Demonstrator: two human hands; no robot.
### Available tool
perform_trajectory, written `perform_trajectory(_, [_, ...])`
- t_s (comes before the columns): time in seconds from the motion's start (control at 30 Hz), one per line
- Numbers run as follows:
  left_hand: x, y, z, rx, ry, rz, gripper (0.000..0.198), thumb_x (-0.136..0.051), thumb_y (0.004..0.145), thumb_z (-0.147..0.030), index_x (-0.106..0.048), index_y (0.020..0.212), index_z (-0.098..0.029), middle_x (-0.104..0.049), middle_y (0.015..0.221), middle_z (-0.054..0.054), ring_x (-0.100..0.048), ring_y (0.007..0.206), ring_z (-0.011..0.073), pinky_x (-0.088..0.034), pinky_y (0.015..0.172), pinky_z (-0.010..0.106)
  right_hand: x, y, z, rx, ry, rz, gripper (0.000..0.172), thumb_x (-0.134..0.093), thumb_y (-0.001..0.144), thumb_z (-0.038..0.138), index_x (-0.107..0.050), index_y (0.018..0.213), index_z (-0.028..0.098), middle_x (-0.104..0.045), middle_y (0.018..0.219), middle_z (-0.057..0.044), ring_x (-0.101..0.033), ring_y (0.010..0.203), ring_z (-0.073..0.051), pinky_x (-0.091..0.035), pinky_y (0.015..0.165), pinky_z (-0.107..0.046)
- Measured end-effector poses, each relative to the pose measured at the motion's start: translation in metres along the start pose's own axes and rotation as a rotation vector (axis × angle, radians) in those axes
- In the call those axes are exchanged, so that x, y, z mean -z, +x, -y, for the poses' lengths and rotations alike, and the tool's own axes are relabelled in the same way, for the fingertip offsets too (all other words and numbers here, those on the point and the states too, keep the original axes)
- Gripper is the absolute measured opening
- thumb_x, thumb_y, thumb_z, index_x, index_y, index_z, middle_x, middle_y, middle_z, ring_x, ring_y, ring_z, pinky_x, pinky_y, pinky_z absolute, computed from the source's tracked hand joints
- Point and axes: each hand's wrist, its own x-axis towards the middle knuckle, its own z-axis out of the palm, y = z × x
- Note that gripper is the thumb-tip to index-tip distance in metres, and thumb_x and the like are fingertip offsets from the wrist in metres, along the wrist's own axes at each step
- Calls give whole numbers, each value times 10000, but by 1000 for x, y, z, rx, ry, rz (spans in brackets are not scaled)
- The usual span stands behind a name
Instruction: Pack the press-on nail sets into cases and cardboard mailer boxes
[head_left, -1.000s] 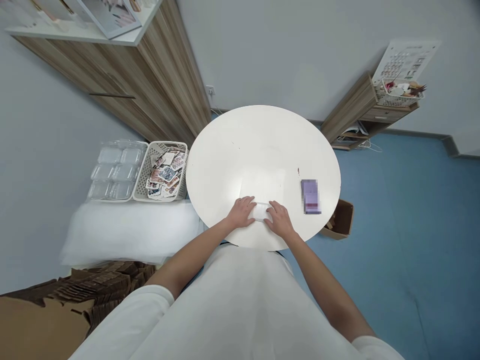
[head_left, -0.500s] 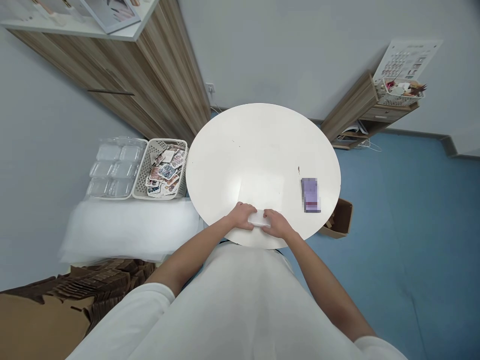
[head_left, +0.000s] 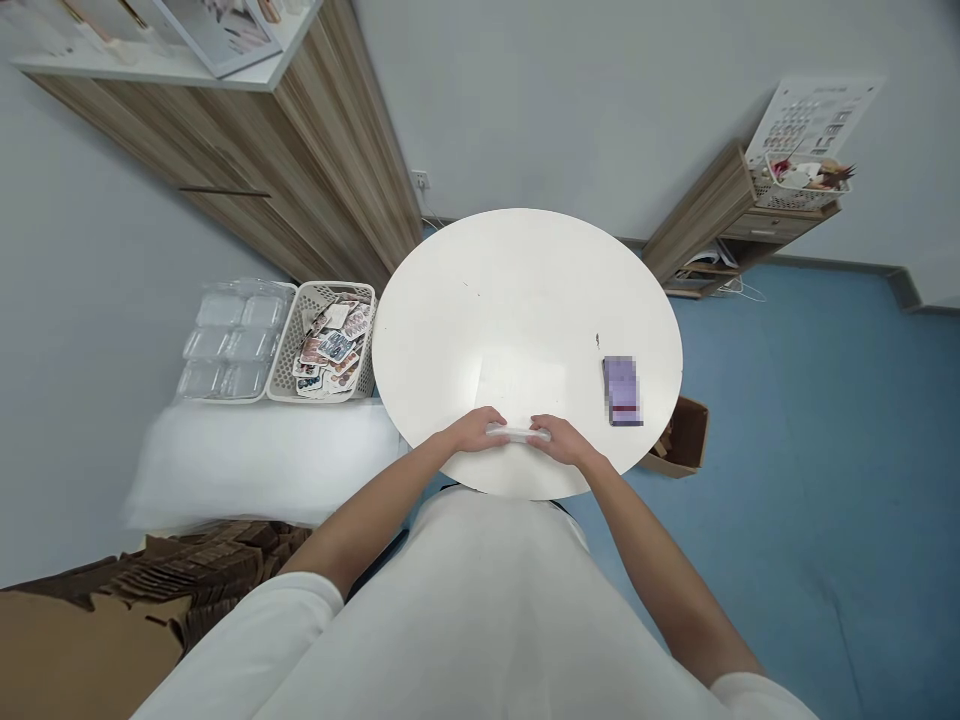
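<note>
My left hand (head_left: 482, 429) and my right hand (head_left: 555, 438) are closed on opposite ends of a small, narrow, whitish see-through plastic piece (head_left: 517, 434). It is held level near the front edge of the round white table (head_left: 525, 290), and its exact kind is unclear. The fingers cover both of its ends. Just beyond it, a faint pale rectangle (head_left: 523, 383) shows on the tabletop, a clear sheet or a reflection. To the right of my right hand lies a purple, phone-like object (head_left: 622, 391), blurred by pixelation.
Left of the table stand a white basket of printed cards (head_left: 330, 345) and clear plastic boxes (head_left: 232, 340). White sheeting (head_left: 262, 460) and brown cardboard (head_left: 90, 650) lie nearer. An open carton (head_left: 686, 437) stands on the floor at right, with a small shelf unit (head_left: 697, 220) behind.
Both hands have moved slightly apart. The plastic piece has tipped, showing a thinner edge than the broader white face seen before. The purple object has stayed in place.
</note>
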Motion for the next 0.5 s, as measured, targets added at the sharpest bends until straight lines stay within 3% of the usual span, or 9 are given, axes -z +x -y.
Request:
perform_trajectory(0.13, [7, 3, 13, 103, -134, -25, 414, -559, 663, -512, -608, 943, -210, -618, 961, 37, -567, 873, 204, -419, 722, 271, 7, 10, -5, -82, 78, 11, 312, -398, 807, 471, -584, 884, 232, -623, 892, -33, -557, 784, -177, -406, 670, -282])
perform_trajectory(0.23, [8, 5, 22, 169, -224, -114, 372, -529, 679, -517, -613, 829, -186, -614, 794, 21, -560, 730, 172, -410, 631, 261, 8, 16, -11, -134, 143, -6, 328, -406, 796, 492, -583, 888, 232, -626, 900, -28, -555, 778, -171, -407, 657, -272])
perform_trajectory(0.33, [6, 7, 29, 222, -284, -190, 350, -514, 688, -513, -569, 698, -168, -518, 613, -8, -482, 574, 128, -364, 520, 240, 7, 21, -19, -164, 193, -62, 309, -440, 776, 478, -579, 898, 231, -622, 953, -25, -550, 831, -173, -408, 694, -275])
perform_trajectory(0.5, [1, 13, 38, 299, -319, -258, 303, -508, 701, -444, -427, 573, -182, -363, 532, -42, -353, 481, 85, -285, 447, 215, 3, 25, -35, -253, 258, -171, 291, -447, 763, 427, -579, 917, 219, -620, 953, -30, -554, 826, -174, -419, 684, -279])
